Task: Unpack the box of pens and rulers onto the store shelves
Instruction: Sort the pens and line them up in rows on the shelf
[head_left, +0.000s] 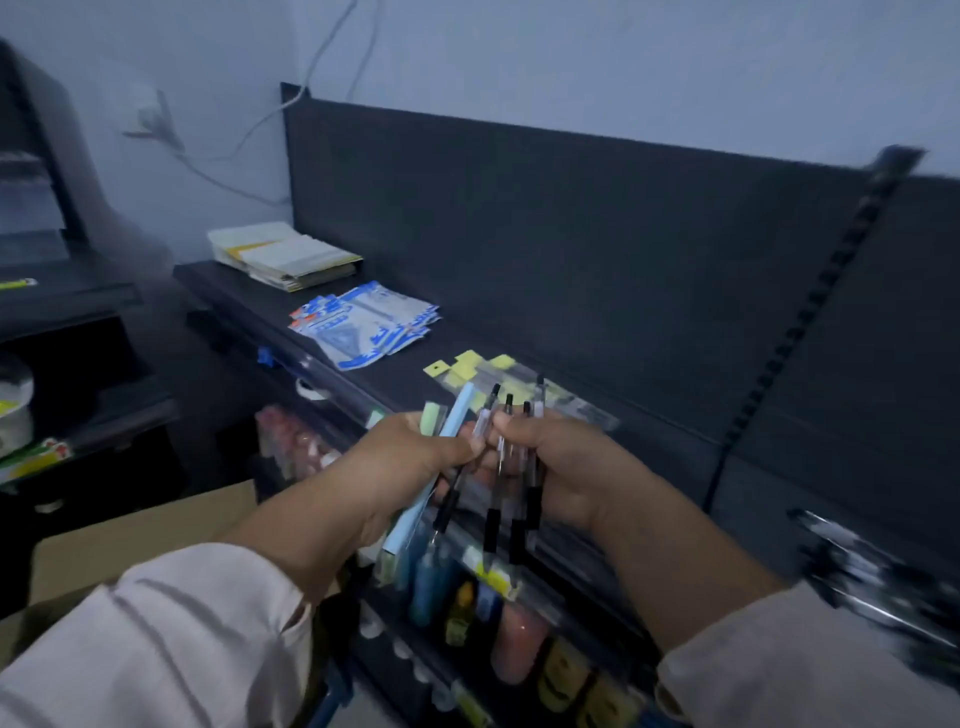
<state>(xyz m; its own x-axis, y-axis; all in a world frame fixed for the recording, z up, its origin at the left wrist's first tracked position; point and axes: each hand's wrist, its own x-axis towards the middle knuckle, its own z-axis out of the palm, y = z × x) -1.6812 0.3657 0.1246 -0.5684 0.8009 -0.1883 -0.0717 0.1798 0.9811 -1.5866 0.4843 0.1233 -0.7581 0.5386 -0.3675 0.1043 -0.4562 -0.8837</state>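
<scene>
Dim bluish light falls on a dark matte shelf (467, 358) with a dark back panel (597, 218) behind it, and a pale wall with a loose cable (322, 57) above. Far left on the shelf lies a stack of pale paper packets (283, 254). Nearer is a fan of glossy blue-and-white packets (363, 327), whose print is too blurred for me to read. Just beyond my hands lie clear sleeves with yellow header cards (498, 370).

My left hand (400, 467) is curled round a flat, pale blue ruler (415, 514), which slants up and to the right. A green ruler (430, 415) stands beside it in the same grip, and my thumb tip presses against a slanted pen. My right hand (561, 467) is closed in a fist round a bunch of pens (530, 499) (clear barrels, black rubber grips, black clips), tips down and clips up. Both hands hover close together over the near edge of the shelf, knuckles almost touching. Both sleeves are light, soft cloth.

A brown cardboard box (145, 535) sits low on the near left, below my left forearm. Under the shelf hang rows of small coloured goods (519, 644) in blue, yellow and pink, with labels too blurred to make out.
</scene>
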